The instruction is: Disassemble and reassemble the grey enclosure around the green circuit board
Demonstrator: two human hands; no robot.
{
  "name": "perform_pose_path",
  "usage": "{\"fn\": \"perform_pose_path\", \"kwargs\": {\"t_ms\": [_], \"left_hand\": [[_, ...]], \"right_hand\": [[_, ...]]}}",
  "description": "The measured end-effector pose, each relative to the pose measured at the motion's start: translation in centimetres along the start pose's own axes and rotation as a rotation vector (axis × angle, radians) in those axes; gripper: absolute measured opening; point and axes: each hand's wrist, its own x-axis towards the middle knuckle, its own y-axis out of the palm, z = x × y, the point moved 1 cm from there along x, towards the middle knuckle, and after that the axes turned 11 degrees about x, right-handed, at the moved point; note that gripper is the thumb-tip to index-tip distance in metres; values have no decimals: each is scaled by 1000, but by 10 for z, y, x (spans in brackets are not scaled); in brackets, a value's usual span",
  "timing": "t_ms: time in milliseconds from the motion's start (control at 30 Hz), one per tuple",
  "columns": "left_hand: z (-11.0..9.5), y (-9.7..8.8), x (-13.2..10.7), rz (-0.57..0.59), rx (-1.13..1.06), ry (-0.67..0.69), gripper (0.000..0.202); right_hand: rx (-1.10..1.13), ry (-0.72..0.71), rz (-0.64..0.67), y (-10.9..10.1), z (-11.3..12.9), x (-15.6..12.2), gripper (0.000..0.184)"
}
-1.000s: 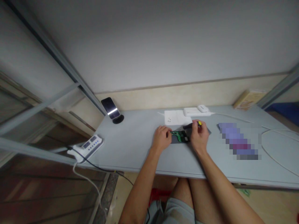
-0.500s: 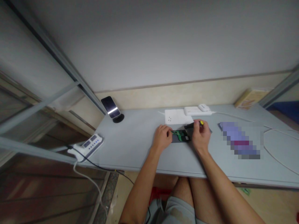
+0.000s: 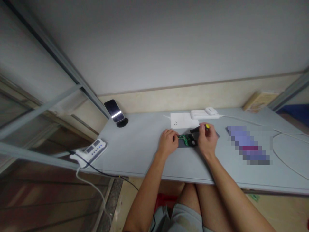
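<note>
An opened phone (image 3: 185,140), with a green circuit board and black parts showing, lies on a dark grey mat on the desk. My left hand (image 3: 168,141) is closed on its left end, fingertips at the board's edge. Over the phone's right end, my right hand (image 3: 207,139) is closed around a screwdriver (image 3: 195,130) with a black and yellow handle. The tool lies nearly level and points left, its thin shaft above the far edge of the phone. Its tip is too small to make out. My right fingers partly cover the phone's right end.
Behind my hands sit a white box (image 3: 181,120) and a white power strip (image 3: 204,114) with its cable. A phone on a stand (image 3: 114,111) is at the back left, a power strip with switches (image 3: 93,152) at the left edge. A blurred-out item (image 3: 248,145) lies right.
Very little differs. My right hand and the screwdriver have shifted very slightly; my left hand stays on the opened phone.
</note>
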Motion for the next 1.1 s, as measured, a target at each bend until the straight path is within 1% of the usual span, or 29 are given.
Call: {"fn": "perform_pose_path", "kwargs": {"t_ms": [100,167,333,400,467,567,667,767,900,1000,1100], "left_hand": [[0,0,0,-2,-1,1,22],[1,1,0,-6,-10,4,22],[2,4,1,-18,-44,29,23],[2,4,1,-20,-58,26,23],[3,5,1,-18,-64,19,23],[3,6,1,-17,-68,13,23],[4,7,1,-19,-69,17,22],[4,8,1,-29,-76,32,22],[3,7,1,-35,-75,30,22],[1,5,1,-27,-72,19,23],[0,2,1,-27,-70,17,22]], "right_hand": [[-2,-22,47,2,1,4,32],[-31,-60,127,4,6,9,28],[-101,-153,468,18,30,29,22],[-91,-161,591,26,38,36,21],[-56,-145,678,33,41,42,23],[33,-87,736,37,42,46,27],[93,-56,780,36,43,47,29],[94,-43,869,34,48,47,28],[134,53,976,36,51,51,24],[136,58,989,37,49,56,20],[123,46,957,36,45,58,18]]}}
